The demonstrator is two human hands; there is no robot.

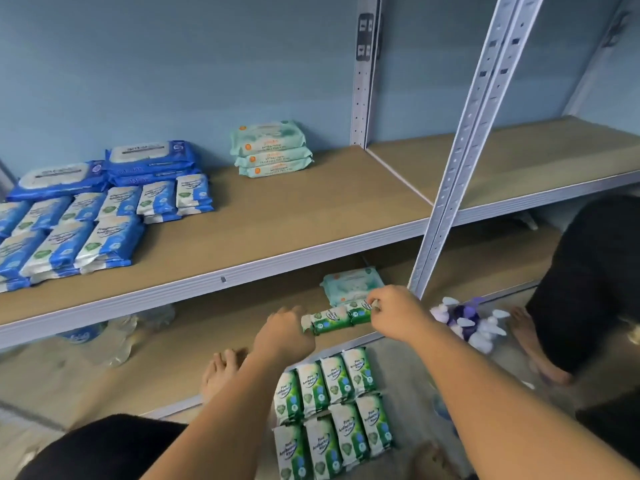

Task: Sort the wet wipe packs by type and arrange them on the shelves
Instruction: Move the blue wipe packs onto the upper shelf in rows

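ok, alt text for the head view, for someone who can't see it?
Both hands hold a short row of green wipe packs at the lower shelf, the left hand at one end and the right hand at the other. More green packs lie on the floor below; blue packs and a mint stack sit on the upper shelf.

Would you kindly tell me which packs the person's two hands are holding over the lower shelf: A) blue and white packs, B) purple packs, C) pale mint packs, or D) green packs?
D: the left hand and right hand grip a row of green packs between them.
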